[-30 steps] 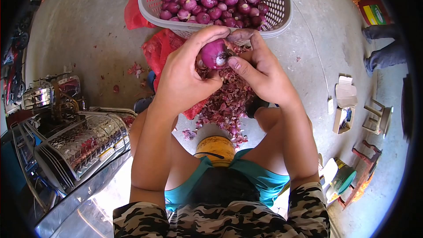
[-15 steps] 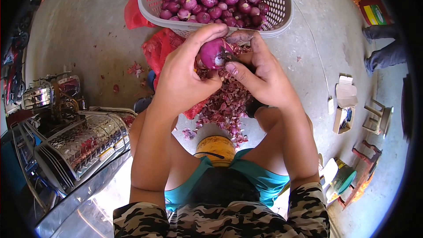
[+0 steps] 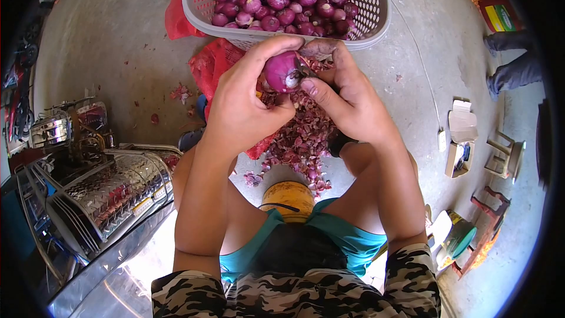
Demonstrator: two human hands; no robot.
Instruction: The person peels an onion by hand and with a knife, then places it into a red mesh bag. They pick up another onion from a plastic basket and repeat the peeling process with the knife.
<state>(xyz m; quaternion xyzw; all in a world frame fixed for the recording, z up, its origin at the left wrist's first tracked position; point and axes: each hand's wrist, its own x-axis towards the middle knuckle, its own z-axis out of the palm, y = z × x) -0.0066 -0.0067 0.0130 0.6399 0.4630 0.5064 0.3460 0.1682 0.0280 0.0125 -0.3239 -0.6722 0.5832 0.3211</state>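
A purple-red onion point(image 3: 281, 72) sits in my left hand point(image 3: 244, 85), its fingers curled over the far side and the thumb below. Its pale, cut-looking end faces right. My right hand point(image 3: 347, 94) is closed at that end, the thumb pressed against a small dark piece I cannot make out, the index finger bent above. Dark stains mark the fingertips. Below both hands lies a heap of loose onion skins point(image 3: 300, 135) on the floor. Just beyond them stands a grey perforated basket point(image 3: 376, 15) holding many purple onions point(image 3: 285, 3).
Red mesh sacks point(image 3: 215, 59) lie left of the skins. A yellow bucket-like container point(image 3: 288, 197) is between my legs. Shiny metal machinery point(image 3: 118, 182) stands at left. At right are an open cardboard box point(image 3: 462, 141), a small stool point(image 3: 506, 156), a cable and another person's legs point(image 3: 515, 70).
The onion has turned or shifted slightly left in my left hand, and the dark piece at its end looks a little different. Both hands stay in nearly the same place.
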